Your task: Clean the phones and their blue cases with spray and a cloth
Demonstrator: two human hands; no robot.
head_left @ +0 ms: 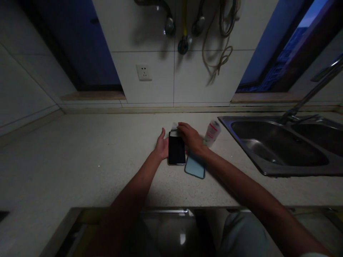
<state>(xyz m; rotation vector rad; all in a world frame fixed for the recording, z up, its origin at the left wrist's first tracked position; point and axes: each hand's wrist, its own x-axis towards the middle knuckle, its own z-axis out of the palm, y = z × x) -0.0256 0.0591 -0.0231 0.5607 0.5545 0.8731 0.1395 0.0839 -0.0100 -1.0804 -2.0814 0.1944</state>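
Note:
A dark smartphone, screen up, rests in my left hand, whose thumb points away from it and whose fingers pass underneath. Over the phone's far end, my right hand is closed on a thin white wipe or tissue that lies against the screen. Partly under my right wrist, a light blue phone case lies on the countertop. Just right of that wrist stands a translucent bottle or pack with red markings, slightly tilted; its exact kind is unclear.
The pale countertop runs along a tiled wall with a socket. A double steel sink with a faucet is at the right. Pipe fittings and a looped cord hang above.

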